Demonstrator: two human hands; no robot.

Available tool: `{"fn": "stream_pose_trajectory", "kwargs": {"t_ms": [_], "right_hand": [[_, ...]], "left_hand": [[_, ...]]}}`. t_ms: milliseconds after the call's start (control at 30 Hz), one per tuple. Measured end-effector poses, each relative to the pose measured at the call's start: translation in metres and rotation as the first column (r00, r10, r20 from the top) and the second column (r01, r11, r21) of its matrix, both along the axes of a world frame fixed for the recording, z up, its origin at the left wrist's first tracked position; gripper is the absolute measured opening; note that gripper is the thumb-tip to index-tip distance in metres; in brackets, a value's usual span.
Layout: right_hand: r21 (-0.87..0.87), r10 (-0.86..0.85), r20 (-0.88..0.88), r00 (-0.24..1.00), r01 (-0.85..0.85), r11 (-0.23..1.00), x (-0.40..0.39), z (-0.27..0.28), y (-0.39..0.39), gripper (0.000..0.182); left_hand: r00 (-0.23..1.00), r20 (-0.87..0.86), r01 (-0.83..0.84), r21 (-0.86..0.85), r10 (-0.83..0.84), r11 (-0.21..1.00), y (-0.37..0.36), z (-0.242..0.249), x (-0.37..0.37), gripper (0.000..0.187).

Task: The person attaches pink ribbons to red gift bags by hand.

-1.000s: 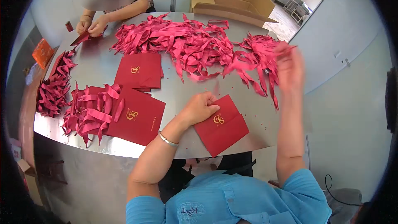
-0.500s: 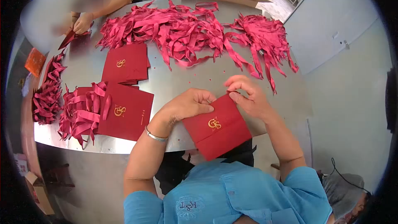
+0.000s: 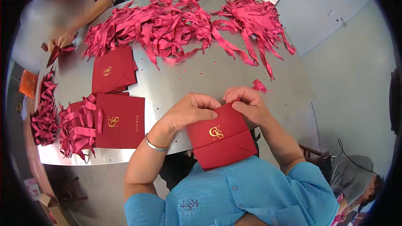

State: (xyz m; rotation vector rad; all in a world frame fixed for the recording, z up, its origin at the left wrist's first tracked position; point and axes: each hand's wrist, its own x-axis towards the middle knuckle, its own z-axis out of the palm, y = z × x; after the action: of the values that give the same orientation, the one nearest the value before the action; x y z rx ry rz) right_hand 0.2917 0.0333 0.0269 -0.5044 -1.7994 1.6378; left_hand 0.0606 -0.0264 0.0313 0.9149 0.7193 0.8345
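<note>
A dark red paper gift bag (image 3: 222, 140) with a gold logo lies folded flat against my shirt at the table's front edge. My left hand (image 3: 197, 111) grips its upper left edge, the thumb on the front face and fingers behind. At the top edge, my right hand (image 3: 248, 104) has its thumb and fingers pinched together, close to the left fingertips. A pink ribbon (image 3: 259, 86) shows just beyond the right knuckles, and a bit of red shows between the right fingers. How the ribbon runs behind the bag is hidden.
Pink ribbons (image 3: 155, 29) lie heaped across the back, with another bundle (image 3: 255, 16) at the right. Red bags (image 3: 113, 73) are stacked at left, near bags with ribbon handles (image 3: 79, 127). A co-worker's hands (image 3: 63, 42) hold a dark red piece. Another person (image 3: 351, 180) sits lower right.
My right hand has come lower and closer to my left hand, its fingers now closed at the bag's top edge. The pink ribbon has appeared behind it. The view has shifted slightly.
</note>
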Motion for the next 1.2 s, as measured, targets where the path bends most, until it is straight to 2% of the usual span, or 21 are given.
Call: {"fn": "stream_pose_trajectory", "kwargs": {"t_ms": [67,133,167,300,367,500,567,900,967,1000,1067,1200], "right_hand": [[-0.036,-0.002,-0.057,0.998,0.0,0.999,-0.002,-0.002,-0.005,0.009],[0.288,0.009,0.014,1.0,-0.013,0.958,-0.004,-0.001,-0.009,0.011],[0.205,-0.021,-0.016,1.0,0.024,0.979,-0.005,0.0,-0.014,0.009],[0.095,-0.086,-0.048,0.995,0.09,0.991,-0.01,-0.002,-0.021,0.009],[-0.093,-0.126,-0.085,0.988,0.118,0.989,-0.011,-0.009,-0.024,0.009],[-0.114,-0.156,-0.106,0.982,0.144,0.983,-0.015,-0.014,-0.027,0.01],[-0.251,-0.177,-0.133,0.975,0.14,0.958,-0.019,-0.014,-0.027,0.011],[-0.235,-0.157,-0.112,0.981,0.128,0.964,-0.022,-0.015,-0.029,0.007],[-0.256,-0.219,-0.108,0.97,0.186,0.949,-0.023,-0.015,-0.03,0.006],[-0.254,-0.222,-0.11,0.969,0.188,0.949,-0.021,-0.014,-0.029,0.006],[-0.093,-0.268,-0.086,0.96,0.26,0.961,-0.018,-0.013,-0.027,0.012],[-0.098,-0.231,-0.081,0.969,0.223,0.97,-0.018,-0.014,-0.027,0.012]], "left_hand": [[1.0,-0.014,-0.016,0.004,0.016,1.0,-0.003,0.004,0.003,0.018],[0.999,-0.039,-0.013,-0.003,0.013,1.0,-0.004,0.004,0.005,0.019],[0.998,-0.058,-0.021,-0.007,0.021,1.0,-0.004,0.004,0.005,0.019],[0.999,-0.035,0.015,-0.052,-0.016,0.999,-0.005,0.006,0.006,0.019],[1.0,-0.001,0.002,-0.049,-0.002,0.999,-0.006,0.005,0.006,0.019],[1.0,0.026,0.012,-0.063,-0.01,0.998,-0.007,0.007,0.007,0.018],[0.996,0.091,-0.003,-0.077,0.01,0.997,-0.007,0.008,0.008,0.018],[0.997,0.076,0.04,-0.065,-0.035,0.997,-0.005,0.006,0.001,0.021],[0.998,0.019,-0.056,-0.065,0.057,0.996,-0.007,0.008,0.002,0.019],[0.998,0.017,-0.053,-0.062,0.054,0.997,-0.007,0.009,0.003,0.019],[0.995,0.0,-0.098,-0.035,0.098,0.995,-0.007,0.009,0.006,0.018],[0.996,0.048,-0.07,-0.055,0.073,0.996,-0.008,0.005,0.006,0.019]]}}
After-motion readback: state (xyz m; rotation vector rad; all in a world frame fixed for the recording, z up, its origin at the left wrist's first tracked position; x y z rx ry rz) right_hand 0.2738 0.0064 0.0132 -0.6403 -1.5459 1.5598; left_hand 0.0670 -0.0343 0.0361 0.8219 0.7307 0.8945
